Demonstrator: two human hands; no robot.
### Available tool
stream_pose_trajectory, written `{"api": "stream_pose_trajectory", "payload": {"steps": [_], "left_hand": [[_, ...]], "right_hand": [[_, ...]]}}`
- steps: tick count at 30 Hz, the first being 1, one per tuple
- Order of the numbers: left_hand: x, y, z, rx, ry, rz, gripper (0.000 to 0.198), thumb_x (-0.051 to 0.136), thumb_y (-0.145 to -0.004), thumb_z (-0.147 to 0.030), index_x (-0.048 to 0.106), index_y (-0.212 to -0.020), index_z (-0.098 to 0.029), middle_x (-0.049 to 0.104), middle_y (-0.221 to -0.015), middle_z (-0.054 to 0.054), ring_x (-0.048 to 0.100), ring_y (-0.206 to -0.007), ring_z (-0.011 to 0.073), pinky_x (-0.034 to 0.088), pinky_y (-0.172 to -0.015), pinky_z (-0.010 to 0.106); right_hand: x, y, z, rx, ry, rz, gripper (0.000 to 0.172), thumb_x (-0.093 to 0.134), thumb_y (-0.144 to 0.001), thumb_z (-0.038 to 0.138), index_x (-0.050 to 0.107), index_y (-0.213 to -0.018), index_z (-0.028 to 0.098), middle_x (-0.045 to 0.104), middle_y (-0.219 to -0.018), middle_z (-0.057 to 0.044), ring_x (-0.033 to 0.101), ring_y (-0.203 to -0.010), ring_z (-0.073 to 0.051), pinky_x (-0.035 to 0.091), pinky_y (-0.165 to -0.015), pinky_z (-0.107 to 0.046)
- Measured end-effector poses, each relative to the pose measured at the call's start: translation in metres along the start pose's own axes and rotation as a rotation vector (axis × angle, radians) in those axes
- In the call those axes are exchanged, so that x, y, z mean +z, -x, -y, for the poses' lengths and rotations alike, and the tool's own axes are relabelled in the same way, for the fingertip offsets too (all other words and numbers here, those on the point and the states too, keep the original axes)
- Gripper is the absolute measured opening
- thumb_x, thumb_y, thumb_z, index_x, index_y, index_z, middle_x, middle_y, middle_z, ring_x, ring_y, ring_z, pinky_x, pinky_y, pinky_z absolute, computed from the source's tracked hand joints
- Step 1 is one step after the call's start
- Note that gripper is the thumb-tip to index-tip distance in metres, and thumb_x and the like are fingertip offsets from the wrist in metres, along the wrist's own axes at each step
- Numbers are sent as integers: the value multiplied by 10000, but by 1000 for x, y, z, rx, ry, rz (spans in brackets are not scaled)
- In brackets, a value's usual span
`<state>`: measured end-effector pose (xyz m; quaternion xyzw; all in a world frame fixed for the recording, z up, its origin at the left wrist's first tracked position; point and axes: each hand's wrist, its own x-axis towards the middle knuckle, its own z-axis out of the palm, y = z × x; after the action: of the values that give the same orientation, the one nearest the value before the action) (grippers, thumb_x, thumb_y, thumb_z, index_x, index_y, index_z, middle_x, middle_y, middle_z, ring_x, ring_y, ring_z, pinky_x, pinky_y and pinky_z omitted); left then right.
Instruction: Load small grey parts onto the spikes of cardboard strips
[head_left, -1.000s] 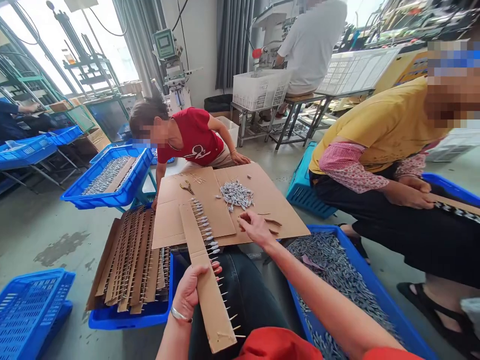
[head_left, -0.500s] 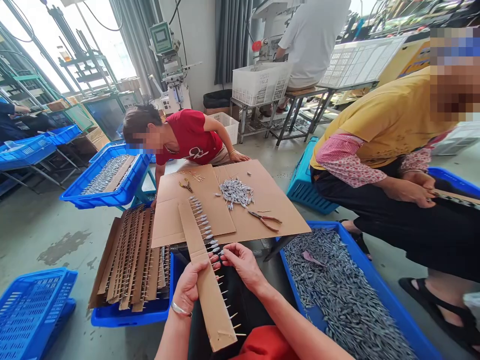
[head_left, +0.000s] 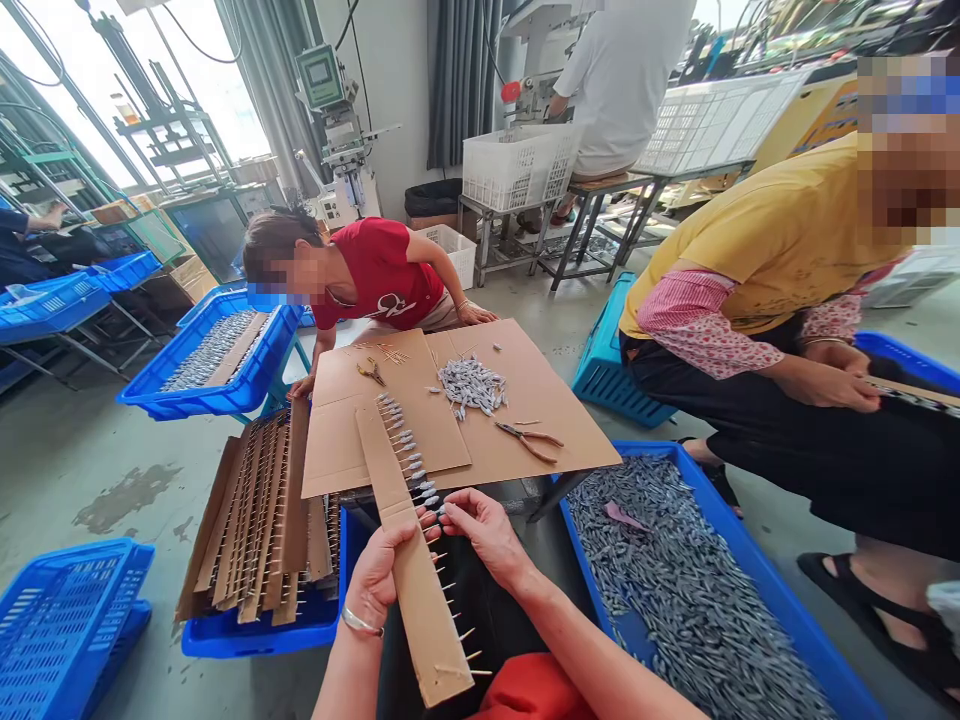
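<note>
My left hand (head_left: 384,562) is wrapped round the middle of a long cardboard strip (head_left: 426,610), with thin sticks poking out along its right edge. Small grey pieces (head_left: 411,455) sit on the sticks of its upper part; the lower sticks are bare. Close beside the strip, my right hand (head_left: 484,530) pinches a small grey piece at a stick, its fingertips near those of my left hand. Past the strip, a pile of grey pieces (head_left: 472,386) lies on the cardboard-covered table (head_left: 555,400), with red-handled pliers (head_left: 529,440) to its right.
Blue bins hold grey pieces (head_left: 697,580) at right and stacked cardboard strips (head_left: 255,520) at left. A person in red (head_left: 386,275) leans at the table's far side; one in yellow (head_left: 750,240) sits at right. Smaller pliers (head_left: 371,371) lie on the table.
The person in red has raised a cardboard strip at the left stack, beside the table's edge. My hands and my strip have hardly moved.
</note>
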<state>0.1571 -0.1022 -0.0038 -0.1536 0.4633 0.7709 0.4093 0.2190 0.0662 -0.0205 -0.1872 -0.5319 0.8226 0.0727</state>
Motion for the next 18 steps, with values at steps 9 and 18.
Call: {"api": "stream_pose_trajectory", "payload": {"steps": [9, 18], "left_hand": [[3, -4, 1, -43, 5, -105, 357, 797, -736, -174, 710, -1072, -95, 796, -947, 139, 757, -799, 265, 599, -686, 340], [7, -8, -10, 4, -78, -121, 259, 827, -652, -117, 739, -892, -78, 787, -786, 119, 745, -736, 265, 579, -682, 344]], "right_hand": [[-2, -2, 11, 35, 131, 147, 402, 782, -722, 543, 689, -853, 175, 697, -770, -13, 693, -740, -178, 576, -672, -293], [-7, -5, 20, 27, 189, 250, 380, 764, -741, 504, 684, -897, 167, 690, -731, -5, 679, -703, -165, 547, -622, -272]]}}
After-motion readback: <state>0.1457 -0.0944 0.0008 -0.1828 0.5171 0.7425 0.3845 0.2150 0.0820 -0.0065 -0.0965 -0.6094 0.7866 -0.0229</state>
